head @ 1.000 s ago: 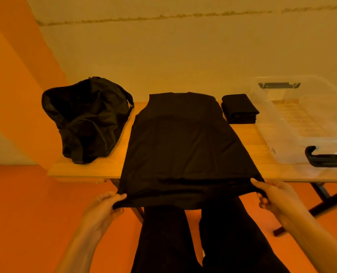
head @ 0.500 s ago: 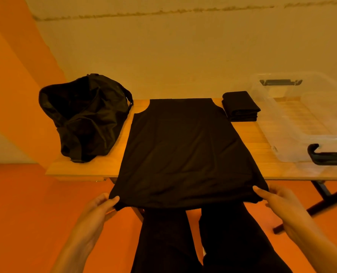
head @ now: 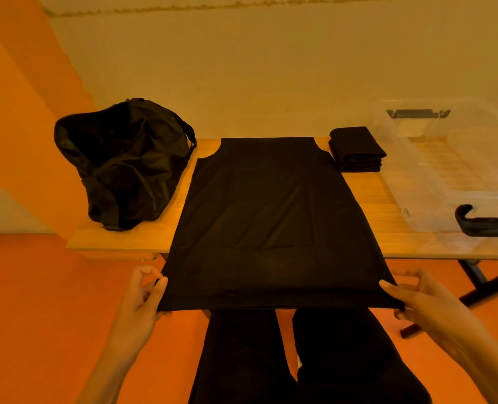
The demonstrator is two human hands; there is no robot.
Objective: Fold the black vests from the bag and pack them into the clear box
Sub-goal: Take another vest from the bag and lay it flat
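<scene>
**We held the vest by its hem, one corner in each hand.**

From the left, the bag (head: pixel 125 167) sat slumped on the table (head: pixel 131 240), well apart from our grip. Our left hand (head: pixel 142 298) pinched the near-left hem corner of the black vest (head: pixel 271 214) between thumb and fingers. The vest lay flat with its long axis running straight away from us, shoulders at the table's far edge and hem hanging off the near edge at our hands. A pile of folded vests (head: pixel 355 150) lay just beside its far-right shoulder. Our right hand (head: pixel 422 301) pinched the near-right corner, thumb on top. The clear box (head: pixel 446 185) stood at the table's right end, nearer that hand. We judged both hands evenly placed, so the fold would carry the hem away from us, toward the shoulders.
</scene>
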